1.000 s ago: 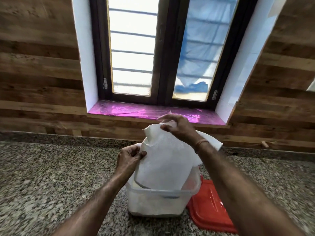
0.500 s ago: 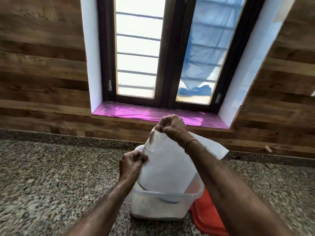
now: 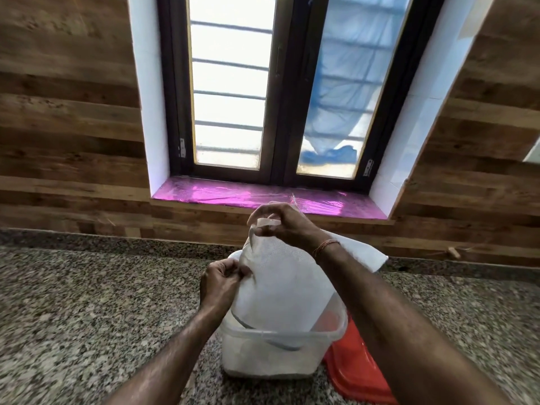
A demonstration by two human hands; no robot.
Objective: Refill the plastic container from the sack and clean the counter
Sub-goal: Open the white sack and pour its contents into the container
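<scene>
The right hand (image 3: 285,226) is curled over the top corner of the sack (image 3: 280,287), its fingers bent and closed on a fold of the white woven cloth, with the thumb pressing from the near side. Below those fingers and to their left, the left hand (image 3: 220,283) pinches the sack's side edge between thumb and bent forefinger, the other fingers tucked in behind. The sack hangs down from the right fingers, standing nearly upright with its open end lowered inside the plastic container (image 3: 271,358), where its dark rim shows through the translucent wall. The container sits straight below both sets of fingers on the speckled granite counter (image 3: 87,311); something pale lies in its bottom (what it is cannot be told). A red lid (image 3: 356,375) lies flat on the counter just beside the container, under the right forearm. An orange thread (image 3: 325,247) circles the right wrist. Beyond the right fingers, past the counter's back edge, runs a shiny pink window sill (image 3: 222,192).
</scene>
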